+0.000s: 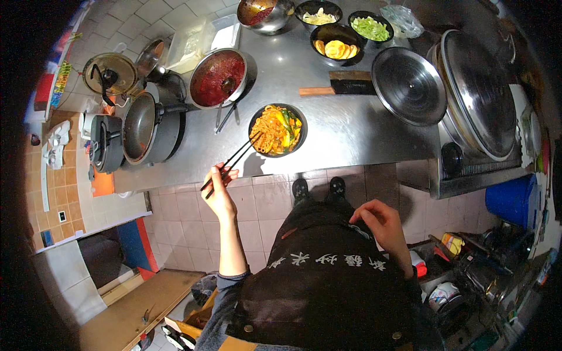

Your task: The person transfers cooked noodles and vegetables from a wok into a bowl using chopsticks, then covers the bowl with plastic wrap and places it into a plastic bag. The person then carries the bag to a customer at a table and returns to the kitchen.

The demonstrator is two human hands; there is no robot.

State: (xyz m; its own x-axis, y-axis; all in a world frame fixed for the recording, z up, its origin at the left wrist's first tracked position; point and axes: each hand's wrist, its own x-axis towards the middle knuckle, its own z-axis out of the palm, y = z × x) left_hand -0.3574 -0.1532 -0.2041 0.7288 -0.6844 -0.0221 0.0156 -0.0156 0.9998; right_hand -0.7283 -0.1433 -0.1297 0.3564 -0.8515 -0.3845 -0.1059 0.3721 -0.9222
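Note:
Black chopsticks (232, 163) are held in my left hand (219, 188), near the front edge of the steel table. Their tips reach into the noodles (268, 127) in a round black bowl (300, 141), where green leafy vegetables and orange-yellow pieces lie on the right side. My right hand (378, 219) hangs low in front of the dark apron, its fingers loosely curled. I see nothing in it, though the inside of the palm is hidden.
Behind the noodles stand a steel bowl of red sauce (215, 74) and a cleaver (351, 83). Several black bowls of food, including fried egg-like slices (336, 49), stand farther back. Pans (139, 127) are at left; a round steel lid (409, 86) and large covered pot (478, 96) at right.

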